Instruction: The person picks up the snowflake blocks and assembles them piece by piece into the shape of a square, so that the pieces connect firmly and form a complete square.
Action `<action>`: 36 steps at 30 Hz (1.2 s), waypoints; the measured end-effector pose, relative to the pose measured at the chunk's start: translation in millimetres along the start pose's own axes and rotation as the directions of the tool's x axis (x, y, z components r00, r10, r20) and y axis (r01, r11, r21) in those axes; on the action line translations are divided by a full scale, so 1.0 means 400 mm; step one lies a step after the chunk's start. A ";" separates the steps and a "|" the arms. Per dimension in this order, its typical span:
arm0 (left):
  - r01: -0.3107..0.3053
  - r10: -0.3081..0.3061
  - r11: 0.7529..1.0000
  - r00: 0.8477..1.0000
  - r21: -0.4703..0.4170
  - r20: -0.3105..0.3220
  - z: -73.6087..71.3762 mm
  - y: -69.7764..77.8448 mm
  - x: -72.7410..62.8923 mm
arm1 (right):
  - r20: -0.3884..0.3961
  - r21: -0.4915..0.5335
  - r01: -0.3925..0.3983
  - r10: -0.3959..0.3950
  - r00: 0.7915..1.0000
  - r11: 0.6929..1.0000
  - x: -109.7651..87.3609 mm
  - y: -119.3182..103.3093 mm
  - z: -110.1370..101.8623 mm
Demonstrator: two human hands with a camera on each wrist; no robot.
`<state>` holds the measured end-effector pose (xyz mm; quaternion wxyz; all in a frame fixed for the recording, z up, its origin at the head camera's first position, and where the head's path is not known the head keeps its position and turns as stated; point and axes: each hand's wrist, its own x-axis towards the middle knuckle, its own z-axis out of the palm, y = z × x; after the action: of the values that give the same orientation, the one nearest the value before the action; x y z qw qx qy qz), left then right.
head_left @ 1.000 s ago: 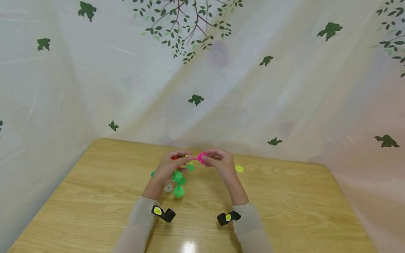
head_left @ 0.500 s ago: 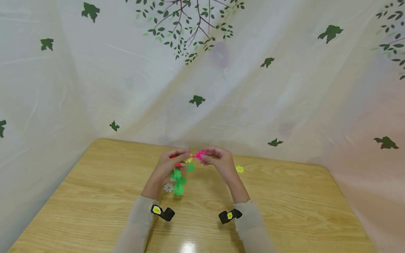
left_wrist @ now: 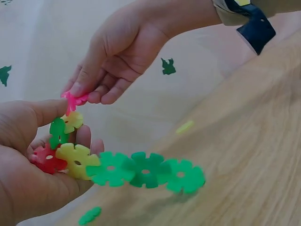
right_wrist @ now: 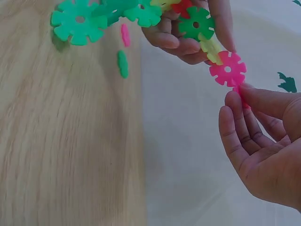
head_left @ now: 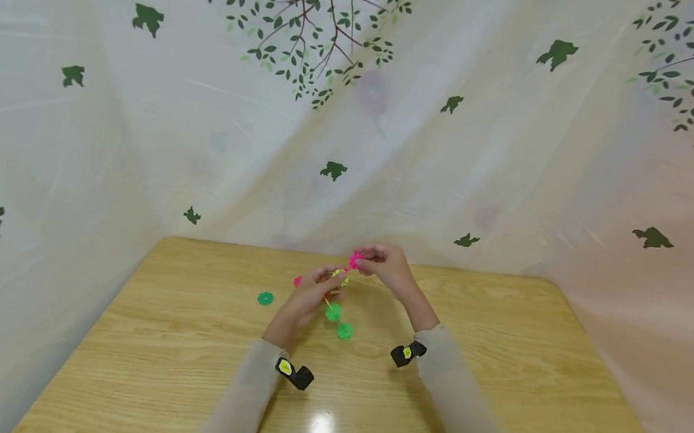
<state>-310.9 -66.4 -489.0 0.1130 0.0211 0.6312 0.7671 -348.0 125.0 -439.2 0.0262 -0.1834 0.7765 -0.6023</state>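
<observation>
Your left hand (head_left: 306,297) holds a chain of flower-shaped discs (left_wrist: 113,176) around its middle, with your fingers curled by the red disc (left_wrist: 47,158). Your right hand (head_left: 387,266) is narrowed to a pinch on the pink end disc (right_wrist: 239,94), thumb against fingertips. That disc meets a second pink disc (right_wrist: 227,75), turned flat toward your right wrist's view.

From there the chain runs back to a yellow disc (right_wrist: 211,49), then a green disc (right_wrist: 196,30) and the red one in your left hand. Past the red comes another yellow disc (left_wrist: 77,155), then three linked green discs (left_wrist: 146,178) reaching out from your left hand over the table (head_left: 480,390). The chain hangs between your two hands, above the wood.

Beyond your left hand, a loose green disc (head_left: 265,298) lies on the table, with a loose pink disc (right_wrist: 125,35) near it. A loose yellow disc (left_wrist: 185,127) lies farther along, toward your right side.

You wear black straps (head_left: 294,373) at both wrists, over pale sleeves (head_left: 241,395). Behind the table hangs a pale cloth (head_left: 255,134), printed with leafy branches (head_left: 337,35) and green bird shapes (head_left: 333,170).
</observation>
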 end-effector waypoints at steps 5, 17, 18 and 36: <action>0.003 -0.005 0.998 0.999 0.055 0.046 -0.004 -0.012 0.001 | 0.025 -0.023 -0.027 0.027 0.999 0.999 0.005 0.010 0.000; 0.004 -0.069 0.955 0.976 0.297 0.209 -0.085 0.028 -0.021 | 0.137 -0.087 0.046 -0.034 0.990 0.995 0.016 0.019 0.041; 0.000 -0.065 0.957 0.974 0.290 0.217 -0.090 0.030 -0.023 | 0.151 -0.092 0.051 -0.036 0.988 0.994 0.018 0.019 0.045; -0.101 0.027 0.941 0.974 0.323 0.225 -0.146 0.049 -0.047 | 0.278 -0.164 0.028 0.019 0.960 0.986 0.045 0.016 0.078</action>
<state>-305.6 -129.9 -479.5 0.1511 0.1444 0.7344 0.6458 -358.0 91.6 -450.6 0.1185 -0.2695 0.8122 -0.5036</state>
